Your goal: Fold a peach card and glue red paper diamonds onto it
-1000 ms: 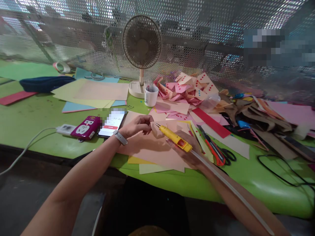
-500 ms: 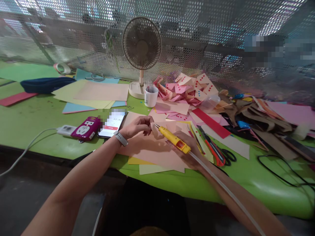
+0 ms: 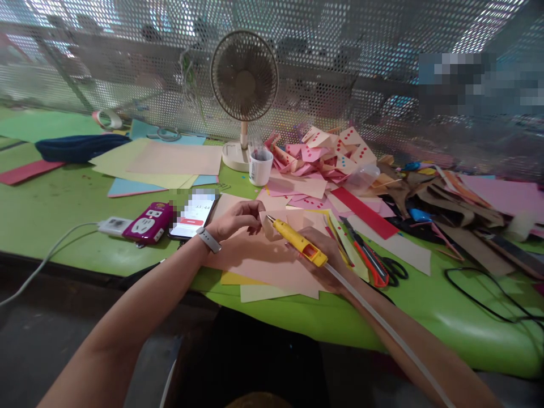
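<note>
My left hand, with a pale watch strap on its wrist, is closed at the fingertips on a small folded piece of pale pink paper. My right hand grips a yellow hot glue gun. A long translucent glue stick trails from its back end along my forearm. The metal tip points left, right beside the folded paper; whether it touches cannot be made out. Under both hands lie flat peach sheets over yellow ones at the table's front edge.
A phone and a purple power adapter lie left. A fan and white cup stand behind. Pink folded papers are heaped at the back right. An orange cutter and black scissors lie right.
The glue gun and my right hand have shifted very slightly left. My left hand keeps its hold on the folded paper.
</note>
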`<state>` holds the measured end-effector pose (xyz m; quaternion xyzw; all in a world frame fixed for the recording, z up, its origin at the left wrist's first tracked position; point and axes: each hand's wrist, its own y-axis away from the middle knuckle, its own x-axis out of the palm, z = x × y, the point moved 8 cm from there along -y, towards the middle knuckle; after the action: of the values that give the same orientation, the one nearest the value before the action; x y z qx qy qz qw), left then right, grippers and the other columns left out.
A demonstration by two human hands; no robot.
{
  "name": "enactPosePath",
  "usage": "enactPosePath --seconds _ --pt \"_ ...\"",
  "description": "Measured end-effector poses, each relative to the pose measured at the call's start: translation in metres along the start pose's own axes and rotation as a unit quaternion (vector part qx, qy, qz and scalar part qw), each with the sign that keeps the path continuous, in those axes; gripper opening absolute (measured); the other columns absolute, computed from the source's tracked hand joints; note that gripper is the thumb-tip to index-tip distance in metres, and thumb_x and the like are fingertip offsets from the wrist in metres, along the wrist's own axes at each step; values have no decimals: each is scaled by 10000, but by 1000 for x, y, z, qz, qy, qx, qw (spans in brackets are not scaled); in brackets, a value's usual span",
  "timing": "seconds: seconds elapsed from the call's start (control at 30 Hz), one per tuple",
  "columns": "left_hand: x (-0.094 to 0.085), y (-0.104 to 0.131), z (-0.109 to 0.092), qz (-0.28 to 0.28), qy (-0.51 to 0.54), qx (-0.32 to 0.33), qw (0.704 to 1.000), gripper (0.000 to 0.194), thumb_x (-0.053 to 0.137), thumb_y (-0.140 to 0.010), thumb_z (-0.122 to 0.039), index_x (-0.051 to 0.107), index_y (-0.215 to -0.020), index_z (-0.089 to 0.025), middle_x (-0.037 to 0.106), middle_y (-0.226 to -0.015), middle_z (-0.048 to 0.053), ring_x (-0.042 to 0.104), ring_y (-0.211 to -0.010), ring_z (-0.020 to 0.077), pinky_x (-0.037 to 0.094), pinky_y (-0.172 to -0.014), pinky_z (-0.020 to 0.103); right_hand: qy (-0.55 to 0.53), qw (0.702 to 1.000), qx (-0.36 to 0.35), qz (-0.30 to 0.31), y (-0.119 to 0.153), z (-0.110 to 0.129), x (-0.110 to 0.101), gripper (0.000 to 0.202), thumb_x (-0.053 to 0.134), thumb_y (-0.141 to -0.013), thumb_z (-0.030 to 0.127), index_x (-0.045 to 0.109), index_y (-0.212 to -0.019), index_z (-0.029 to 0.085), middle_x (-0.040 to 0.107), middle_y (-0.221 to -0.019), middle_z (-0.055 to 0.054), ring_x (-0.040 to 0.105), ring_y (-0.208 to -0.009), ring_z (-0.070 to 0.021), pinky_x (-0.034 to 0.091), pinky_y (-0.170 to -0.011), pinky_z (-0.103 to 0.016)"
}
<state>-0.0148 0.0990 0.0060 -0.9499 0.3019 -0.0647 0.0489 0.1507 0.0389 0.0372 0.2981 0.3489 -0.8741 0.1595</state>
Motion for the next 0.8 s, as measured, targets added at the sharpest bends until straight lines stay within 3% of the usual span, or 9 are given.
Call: enactPosePath --seconds 0.2,0.43,0.8 --pt "0 0 -1 2 5 7 1000 85 625 -674 -107 572 -734 -137 609 -556 -19 513 -472 73 391 -490 195 8 1000 -23 -6 0 2 -1 161 589 -784 141 600 -920 227 658 -876 -55 630 -795 -209 491 -686 -318" --pt "-1 0 0 -5 9 3 1000 95 634 -673 -109 573 -740 -138 609 -554 -20 506 -466 73 390 -494 199 2 1000 17 -5 -3 3 -3 89 589 -807 156 610 -874 212 649 -842 -43 615 -761 -186 472 -670 -297" --pt "-2 -1 2 -4 -4 -2 1000 95 628 -669 -116 571 -742 -140 610 -554 -16 511 -474 82 386 -495 209 0 999 -39 0 -3 5 -2 84 598 -822 189 603 -903 210 659 -839 -57 629 -757 -183 497 -658 -301"
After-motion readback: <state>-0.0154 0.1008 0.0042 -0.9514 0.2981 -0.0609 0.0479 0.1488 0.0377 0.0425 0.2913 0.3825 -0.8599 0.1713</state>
